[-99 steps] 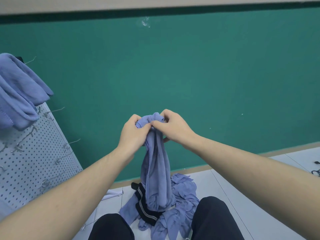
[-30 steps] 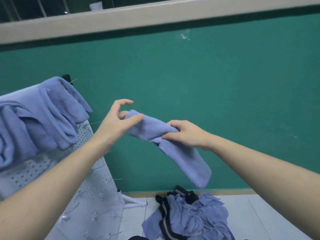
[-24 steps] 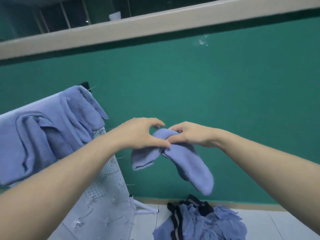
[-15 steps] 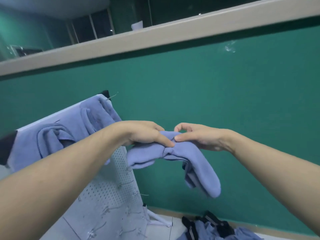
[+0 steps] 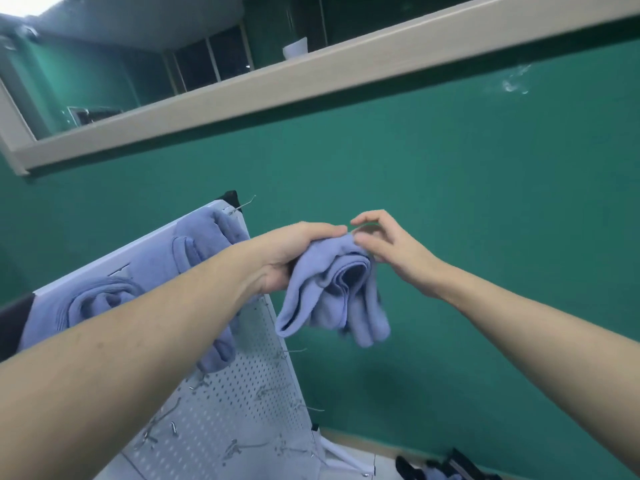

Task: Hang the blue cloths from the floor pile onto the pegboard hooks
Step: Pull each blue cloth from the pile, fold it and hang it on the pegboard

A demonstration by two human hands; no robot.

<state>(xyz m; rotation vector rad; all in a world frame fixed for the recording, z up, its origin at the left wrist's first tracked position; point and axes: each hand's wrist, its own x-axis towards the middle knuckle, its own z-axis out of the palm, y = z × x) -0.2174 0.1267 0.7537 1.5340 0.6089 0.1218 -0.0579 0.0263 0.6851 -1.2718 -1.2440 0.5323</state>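
Half a second ago both my hands pinched the folded blue cloth [image 5: 332,289] at its top; now my left hand [image 5: 294,258] alone grips it, fingers curled over the bunched fold, while my right hand [image 5: 398,251] hovers just beside it, fingers loosely spread and holding nothing. It droops below my left hand, just right of the pegboard [image 5: 242,403], where other hung cloths [image 5: 194,247] drape.

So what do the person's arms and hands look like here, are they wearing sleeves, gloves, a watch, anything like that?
Both forearms are bare right up to the frame edge, with no sleeves in view. The left hand and the right hand wear no gloves. No watch, bracelet or ring shows on either wrist or on the fingers that can be seen.
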